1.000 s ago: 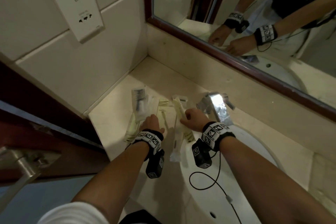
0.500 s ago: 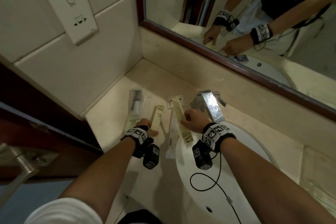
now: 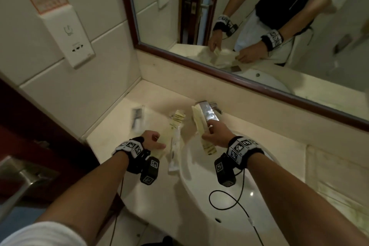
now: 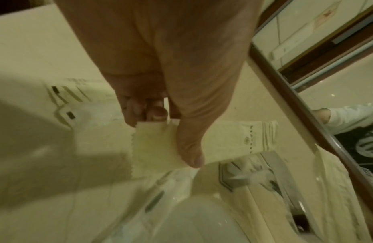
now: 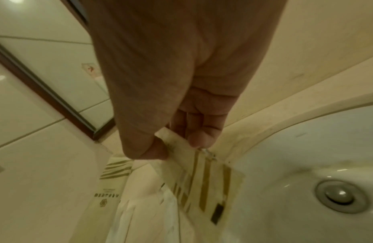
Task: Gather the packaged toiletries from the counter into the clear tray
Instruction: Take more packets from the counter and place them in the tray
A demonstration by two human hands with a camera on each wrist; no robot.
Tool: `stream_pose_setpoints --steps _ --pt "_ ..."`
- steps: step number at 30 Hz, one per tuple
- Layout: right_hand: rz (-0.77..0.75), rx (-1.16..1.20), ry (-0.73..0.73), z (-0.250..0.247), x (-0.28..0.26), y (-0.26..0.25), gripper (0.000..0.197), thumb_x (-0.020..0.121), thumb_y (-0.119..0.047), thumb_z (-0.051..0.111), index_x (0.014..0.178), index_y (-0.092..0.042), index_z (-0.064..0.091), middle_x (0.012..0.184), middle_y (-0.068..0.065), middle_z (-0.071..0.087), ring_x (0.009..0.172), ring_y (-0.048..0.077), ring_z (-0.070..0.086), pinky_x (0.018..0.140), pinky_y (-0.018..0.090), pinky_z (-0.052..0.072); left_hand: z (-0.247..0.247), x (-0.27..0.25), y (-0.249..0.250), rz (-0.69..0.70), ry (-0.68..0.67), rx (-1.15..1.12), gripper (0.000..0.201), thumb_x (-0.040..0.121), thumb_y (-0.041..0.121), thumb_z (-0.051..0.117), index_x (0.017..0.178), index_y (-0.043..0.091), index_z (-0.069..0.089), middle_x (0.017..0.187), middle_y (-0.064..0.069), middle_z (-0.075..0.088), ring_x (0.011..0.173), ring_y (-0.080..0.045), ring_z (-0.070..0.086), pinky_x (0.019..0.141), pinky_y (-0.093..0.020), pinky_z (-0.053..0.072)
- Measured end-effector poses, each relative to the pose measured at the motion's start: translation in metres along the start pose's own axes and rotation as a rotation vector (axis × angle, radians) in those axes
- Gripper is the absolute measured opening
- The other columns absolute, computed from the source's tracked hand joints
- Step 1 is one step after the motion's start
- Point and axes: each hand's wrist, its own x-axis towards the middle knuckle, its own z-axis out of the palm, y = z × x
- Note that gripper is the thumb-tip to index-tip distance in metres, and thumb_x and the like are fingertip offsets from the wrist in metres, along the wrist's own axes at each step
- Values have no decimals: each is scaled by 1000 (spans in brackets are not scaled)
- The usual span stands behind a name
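My left hand (image 3: 154, 143) pinches the near end of a flat cream packet (image 3: 169, 132) between thumb and fingers (image 4: 154, 115); the left wrist view shows that cream packet (image 4: 233, 139) raised off the counter. My right hand (image 3: 209, 136) pinches a long striped packet (image 3: 200, 124) in front of the faucet. In the right wrist view the gold-striped end of that packet (image 5: 204, 182) hangs over the basin rim. A clear packet with a dark item (image 3: 137, 118) lies at the back left. A white packet (image 3: 174, 156) lies along the sink edge. I cannot make out the clear tray.
The chrome faucet (image 3: 208, 115) stands just behind my right hand, and the white basin (image 3: 223, 201) with its drain (image 5: 340, 196) lies below. The mirror frame (image 3: 229, 78) runs along the back, with a tiled wall and socket plate (image 3: 78, 48) at left. The wrist cameras' cable hangs over the basin.
Both hands have closed on packets and raised them from the counter. My left hand has drawn back toward me with the cream packet. My head has tilted up.
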Motion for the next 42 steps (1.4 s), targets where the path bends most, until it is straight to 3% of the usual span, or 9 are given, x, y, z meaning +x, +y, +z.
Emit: stream_pose_setpoints --steps 3,6,10,13,18,25,32,37,42 --pt "32 76 37 -18 -33 23 16 82 -14 68 89 -18 54 89 10 67 77 26 65 64 34 55 18 -9 26 59 -35 15 21 80 24 74 78 10 59 69 0 50 67 -17 49 52 -20 36" --pt "79 156 101 -37 -71 52 16 85 -12 65 99 -13 58 96 12 68 80 24 65 60 26 53 43 -19 55 124 -81 42 33 80 22 74 106 4 65 85 -3 60 68 -13 55 50 -14 39" --pt "144 177 216 -65 -127 105 9 86 -13 66 88 -15 57 94 12 67 78 26 65 57 30 55 87 -30 99 221 -135 96 39 79 21 75 113 5 64 104 -11 66 85 -18 59 62 -20 46" --pt "200 225 275 -82 -168 147 13 85 -10 66 80 -14 55 93 17 67 77 31 65 62 41 59 122 -38 131 270 -198 154 38 79 22 74 112 6 64 103 -10 65 87 -22 60 69 -25 50" --pt "290 421 387 -96 -236 197 13 86 -4 66 83 -6 54 71 8 61 59 16 61 47 22 54 178 -54 174 362 -252 215 32 78 19 74 106 4 65 87 -4 60 71 -15 55 54 -20 41" --pt "380 386 545 -99 -312 256 24 81 -7 71 66 -16 54 48 -12 47 49 8 47 53 24 44 239 -66 208 467 -300 291 16 74 17 78 87 14 68 82 -4 59 80 -19 56 69 -26 45" --pt "438 203 525 -106 -369 305 29 80 -18 72 57 -28 56 63 -10 53 61 6 50 63 25 42 288 -87 237 518 -317 330 30 73 16 79 61 24 52 62 6 43 59 -10 43 55 -20 35" --pt "513 317 489 -100 -388 334 13 81 -22 74 76 -10 70 76 2 64 71 22 66 58 32 59 317 -97 248 526 -315 332 33 73 13 78 59 23 50 60 6 41 56 -10 40 54 -20 33" --pt "558 477 542 -89 -386 348 14 80 -13 76 83 -2 68 95 11 60 80 29 66 46 28 55 332 -104 248 488 -317 347 22 73 13 78 68 20 57 65 4 49 59 -13 47 52 -20 39"
